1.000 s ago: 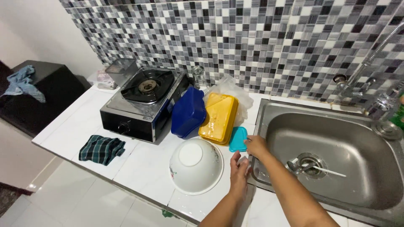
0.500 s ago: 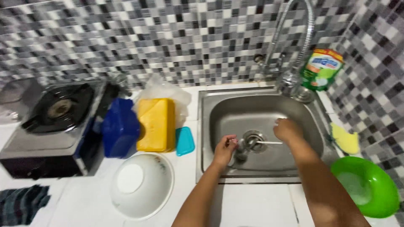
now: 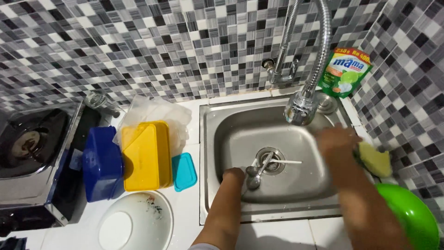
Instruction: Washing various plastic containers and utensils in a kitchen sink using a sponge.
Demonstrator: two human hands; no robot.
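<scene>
Head view: both hands work at a steel sink, well apart from each other.
Right hand, blurred, reaches the yellow sponge on the sink's right rim; its grip cannot be told. Left hand closes on spoons beside the drain.

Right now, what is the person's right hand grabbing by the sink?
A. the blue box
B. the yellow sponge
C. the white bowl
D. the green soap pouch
B: the right hand is at the right rim of the sink, touching the yellow sponge, though blur hides the exact grip; the left hand is down in the basin beside the spoons.
</scene>
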